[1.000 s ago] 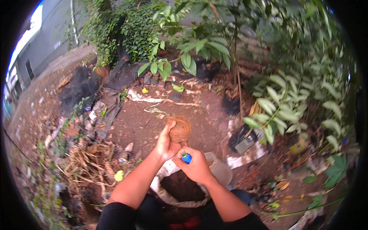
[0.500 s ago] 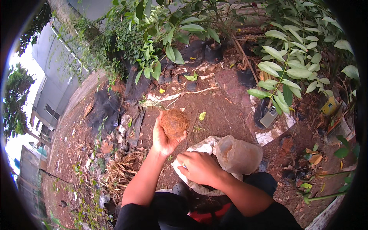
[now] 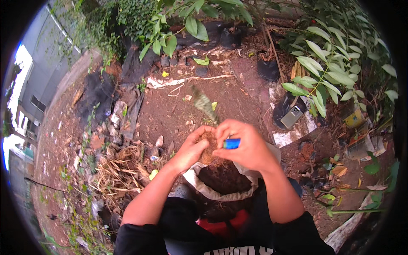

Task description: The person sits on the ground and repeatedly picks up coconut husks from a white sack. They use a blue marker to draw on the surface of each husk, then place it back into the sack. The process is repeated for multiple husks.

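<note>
My left hand is closed around a brown, fibrous root ball above an open sack. From the top of the ball rises a mottled grey-green leaf. My right hand is at the ball's right side, its fingers closed on a small blue cylindrical thing; its kind does not show clearly. Fingers of both hands meet near the base of the leaf and hide part of the ball. Below them, the white sack has a rolled rim and holds dark soil.
A phone lies on a black plastic bag at the right, beside a leafy branch. Dry straw and litter lie at the left. Black nursery bags with plants stand at the back.
My right hand has come up from the sack to the root ball, with the blue thing now showing. The left hand has brought the ball lower and nearer. The cloudy plastic container is out of sight.
</note>
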### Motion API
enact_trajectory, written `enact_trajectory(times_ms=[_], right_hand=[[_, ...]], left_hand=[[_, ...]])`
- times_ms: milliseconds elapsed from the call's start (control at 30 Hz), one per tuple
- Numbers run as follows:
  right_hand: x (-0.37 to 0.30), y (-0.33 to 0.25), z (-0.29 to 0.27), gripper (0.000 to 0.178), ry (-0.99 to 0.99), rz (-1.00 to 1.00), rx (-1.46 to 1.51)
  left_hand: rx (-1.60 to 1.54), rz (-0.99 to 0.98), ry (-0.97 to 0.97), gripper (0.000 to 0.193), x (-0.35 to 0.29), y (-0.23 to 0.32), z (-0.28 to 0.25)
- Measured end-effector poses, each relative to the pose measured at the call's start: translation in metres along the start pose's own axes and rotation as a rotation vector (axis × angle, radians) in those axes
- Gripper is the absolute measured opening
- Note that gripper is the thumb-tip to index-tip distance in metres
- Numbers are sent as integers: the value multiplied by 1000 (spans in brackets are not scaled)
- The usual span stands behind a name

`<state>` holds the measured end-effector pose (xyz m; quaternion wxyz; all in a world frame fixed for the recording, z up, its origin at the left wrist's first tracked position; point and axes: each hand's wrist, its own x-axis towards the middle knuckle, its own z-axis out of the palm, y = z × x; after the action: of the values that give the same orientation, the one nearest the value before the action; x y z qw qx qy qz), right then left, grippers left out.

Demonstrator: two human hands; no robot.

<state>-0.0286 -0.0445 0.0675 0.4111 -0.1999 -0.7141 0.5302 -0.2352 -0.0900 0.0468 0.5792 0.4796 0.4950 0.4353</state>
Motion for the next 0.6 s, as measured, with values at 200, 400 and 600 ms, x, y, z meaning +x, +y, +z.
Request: enact_trajectory(times_ms=[200, 400, 600], right_hand=[[4, -8, 17, 37, 151, 72, 175], [10, 9, 16, 27, 38, 224, 93], [7, 9, 0, 17, 137, 195, -232]], left_hand=[[-127, -58, 69, 30, -6, 10, 14], [136, -137, -8, 44, 4, -20, 14], [148, -244, -109, 59, 1, 20, 15]])
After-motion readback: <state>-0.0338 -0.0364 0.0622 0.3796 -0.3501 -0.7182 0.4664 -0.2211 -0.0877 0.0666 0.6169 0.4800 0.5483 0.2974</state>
